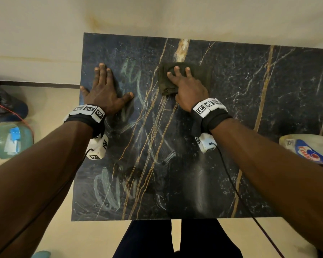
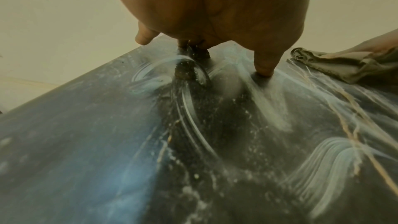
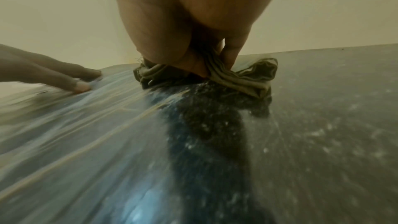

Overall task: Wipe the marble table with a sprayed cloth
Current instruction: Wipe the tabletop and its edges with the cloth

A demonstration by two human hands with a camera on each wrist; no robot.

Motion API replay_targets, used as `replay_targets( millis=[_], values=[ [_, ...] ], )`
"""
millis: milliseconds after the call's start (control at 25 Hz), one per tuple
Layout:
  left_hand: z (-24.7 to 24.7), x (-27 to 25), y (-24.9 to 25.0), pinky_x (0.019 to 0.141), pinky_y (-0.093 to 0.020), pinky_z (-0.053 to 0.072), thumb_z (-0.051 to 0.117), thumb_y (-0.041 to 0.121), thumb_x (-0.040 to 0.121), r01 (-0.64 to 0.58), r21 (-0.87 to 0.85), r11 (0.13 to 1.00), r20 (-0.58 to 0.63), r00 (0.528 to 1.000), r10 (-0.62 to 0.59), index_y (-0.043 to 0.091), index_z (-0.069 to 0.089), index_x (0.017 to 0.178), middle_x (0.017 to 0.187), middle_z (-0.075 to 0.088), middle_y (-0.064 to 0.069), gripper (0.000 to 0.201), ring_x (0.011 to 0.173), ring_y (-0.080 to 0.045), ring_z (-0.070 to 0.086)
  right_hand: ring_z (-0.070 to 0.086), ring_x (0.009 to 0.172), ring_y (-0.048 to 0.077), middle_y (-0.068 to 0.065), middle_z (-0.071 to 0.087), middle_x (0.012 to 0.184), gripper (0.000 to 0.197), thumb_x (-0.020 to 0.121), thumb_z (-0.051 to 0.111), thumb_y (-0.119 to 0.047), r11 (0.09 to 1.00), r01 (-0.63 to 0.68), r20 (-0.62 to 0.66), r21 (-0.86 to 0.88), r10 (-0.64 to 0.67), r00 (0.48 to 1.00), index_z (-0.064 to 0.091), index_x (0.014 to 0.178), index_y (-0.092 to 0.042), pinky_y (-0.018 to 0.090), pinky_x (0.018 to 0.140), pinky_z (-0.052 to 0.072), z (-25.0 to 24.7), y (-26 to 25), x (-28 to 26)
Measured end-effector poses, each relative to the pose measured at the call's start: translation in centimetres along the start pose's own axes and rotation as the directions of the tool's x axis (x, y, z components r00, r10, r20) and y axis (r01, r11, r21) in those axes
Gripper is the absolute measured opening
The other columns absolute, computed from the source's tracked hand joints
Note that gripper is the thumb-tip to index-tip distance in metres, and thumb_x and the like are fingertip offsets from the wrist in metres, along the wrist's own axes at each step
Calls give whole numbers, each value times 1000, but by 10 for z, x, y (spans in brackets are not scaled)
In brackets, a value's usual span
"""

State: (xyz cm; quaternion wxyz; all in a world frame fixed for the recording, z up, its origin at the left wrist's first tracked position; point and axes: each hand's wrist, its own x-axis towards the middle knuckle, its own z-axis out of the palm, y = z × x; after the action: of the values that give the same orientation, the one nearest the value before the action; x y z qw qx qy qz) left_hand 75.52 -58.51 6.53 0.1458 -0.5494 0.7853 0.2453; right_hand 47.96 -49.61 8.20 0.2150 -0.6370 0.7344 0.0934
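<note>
Plainly, we had our right hand (image 1: 189,88) bearing down on the dark cloth (image 1: 183,78), fingers spread across its top and the thumb tucking a fold, as the right wrist view showed. The cloth sat bunched on the marble table (image 1: 250,127), toward the far edge and about midway along it. Our left hand (image 1: 104,90) lay flat with straight fingers near the far left corner, holding nothing; we judged it was there to brace us while we leaned in to wipe. Pale smears (image 1: 108,187) curled over the left half of the table, thickest near the near left corner, so that side probably wanted more passes. A cleaner bottle (image 1: 306,148) lay at the right edge, likely within reach for respraying, though its label was too blurred for us to read.
</note>
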Motion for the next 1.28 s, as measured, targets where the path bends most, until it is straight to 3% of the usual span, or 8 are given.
replay_targets(
  millis=[200,440,600,960,1120,1280],
  values=[
    [1,1,0,116,-78,7,42,88,84,2,2,1000,-2,1000,-2,14,-8,164,171,-20,0,119,158,-23,-14,11,152,38,0,11,167,72,94,56,-21,1000,-10,-11,-5,10,1000,22,157,-30,60,99,47,4,-26,3],
    [1,0,1,115,-79,3,41,91,82,31,27,999,8,999,-31,16,-8,164,171,-22,2,121,158,-21,-15,4,154,32,-5,6,168,71,96,52,-15,996,90,14,15,-90,996,21,157,-33,59,100,45,19,-57,-18],
    [1,1,2,114,-80,1,40,92,81,34,24,999,20,999,-35,17,-10,164,170,-23,2,122,157,-20,-17,4,154,29,-8,5,168,71,97,51,-12,988,151,5,19,-152,988,21,157,-35,57,101,45,31,-51,-42],
    [1,4,1,114,-80,2,42,91,82,37,29,999,24,999,-38,17,-9,164,171,-22,2,122,158,-22,-15,12,153,32,-10,13,166,74,91,51,-9,994,-65,-64,83,70,995,27,155,-38,61,103,44,17,28,-36],
    [-3,-5,12,113,-81,4,43,91,81,56,-19,998,8,998,-56,18,-8,164,171,-20,2,122,158,-22,-15,12,153,34,-7,14,167,75,91,51,-7,994,-47,-57,94,53,997,28,156,-37,57,110,39,14,29,-35],
    [17,-53,31,112,-82,3,49,96,73,43,-70,997,16,999,-42,19,-10,164,171,-20,1,133,158,-25,-13,12,153,35,-7,12,167,77,90,51,-6,989,-56,-27,137,60,998,27,156,-38,56,114,34,13,31,-36]
  ],
)
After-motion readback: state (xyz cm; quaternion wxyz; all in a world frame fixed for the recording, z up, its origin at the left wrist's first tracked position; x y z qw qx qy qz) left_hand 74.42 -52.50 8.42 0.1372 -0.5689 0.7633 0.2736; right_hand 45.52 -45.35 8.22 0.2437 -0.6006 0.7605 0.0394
